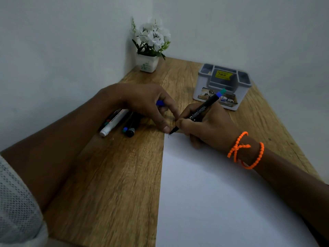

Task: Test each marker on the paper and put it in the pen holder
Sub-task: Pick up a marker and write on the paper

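right hand grips black Faber-Castell marker, tip at paper corner, testing; left hand pinches blue cap; next recap, drop in pen holder

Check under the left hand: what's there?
Under the left hand: a blue cap pinched in its fingers, and far ends of the loose markers on the wooden table. Their count is hidden.
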